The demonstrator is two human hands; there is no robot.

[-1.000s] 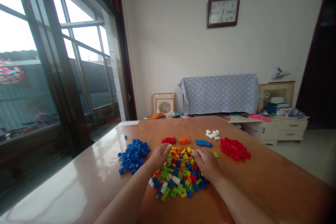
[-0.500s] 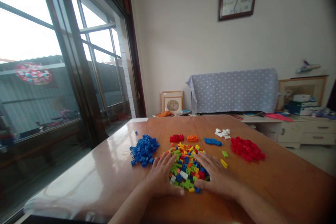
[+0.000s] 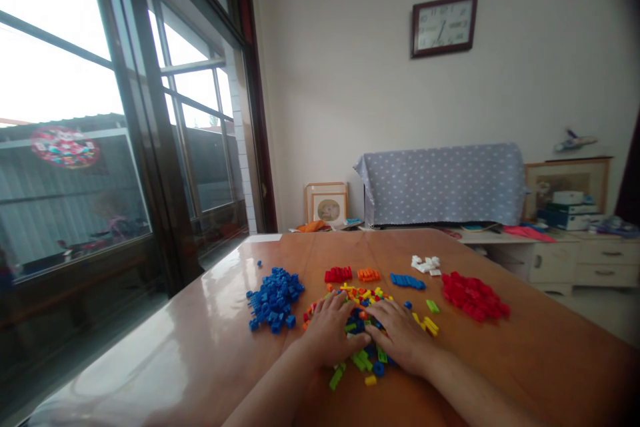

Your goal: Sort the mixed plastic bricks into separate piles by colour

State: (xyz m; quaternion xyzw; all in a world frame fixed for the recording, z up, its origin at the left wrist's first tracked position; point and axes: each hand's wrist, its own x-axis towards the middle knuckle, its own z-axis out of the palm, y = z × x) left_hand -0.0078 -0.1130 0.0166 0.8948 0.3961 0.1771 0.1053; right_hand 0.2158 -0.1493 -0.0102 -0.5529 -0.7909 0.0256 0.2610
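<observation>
The mixed brick pile (image 3: 356, 324) lies on the desk (image 3: 480, 373) at twelve o'clock from the person, between the left hand (image 3: 327, 333) and right hand (image 3: 404, 335); the fingers of both extend, loosely parted, with no visible pinch. I judge each brick light, rigid, slick and sturdy; opposing side walls suit gripping. Colours: green, blue, yellow, orange, red. Forms: oblong, round.

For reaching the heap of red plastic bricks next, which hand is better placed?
Likely the right hand. It is nearer the heap of red plastic bricks; the left hand is farther, at the left side of the multicoloured plastic brick pile.
</observation>
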